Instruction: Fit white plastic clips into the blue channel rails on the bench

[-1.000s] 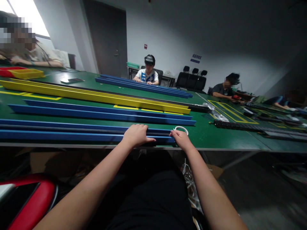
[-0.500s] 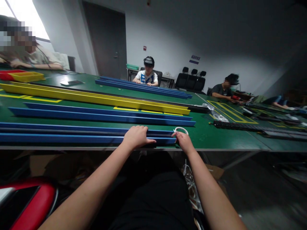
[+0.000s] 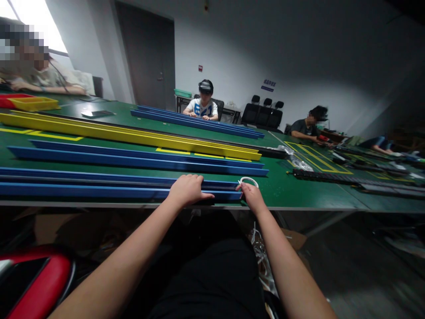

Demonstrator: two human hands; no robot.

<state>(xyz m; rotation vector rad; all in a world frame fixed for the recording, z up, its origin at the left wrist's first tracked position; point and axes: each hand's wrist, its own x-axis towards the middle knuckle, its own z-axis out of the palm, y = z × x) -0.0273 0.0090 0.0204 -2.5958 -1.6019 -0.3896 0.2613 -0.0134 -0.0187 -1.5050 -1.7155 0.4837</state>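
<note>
A long blue channel [image 3: 99, 190] with a dark strip inside lies along the table's near edge. My left hand [image 3: 187, 189] is closed over it near its right end, the thumb stretched along the front wall and the fingertips hidden inside. At that right end, my right hand [image 3: 252, 197] is closed in a pinch. A thin white ring [image 3: 249, 180], perhaps a roll of tape or a loop of strip, shows behind the right fingers and seems to be held in them. Whether those fingertips also touch the channel cannot be made out.
Beyond lie another blue channel [image 3: 142, 162], a yellow channel [image 3: 133, 135] and more blue channels [image 3: 199, 122] on the green table [image 3: 282, 195]. Dark bars [image 3: 325, 177] and plastic wrap [image 3: 300, 164] lie right. Several people sit around; a red-edged seat [image 3: 49, 274] stands lower left.
The view has shifted slightly. Both hands keep their places on the channel and the ring, with no clear movement.
</note>
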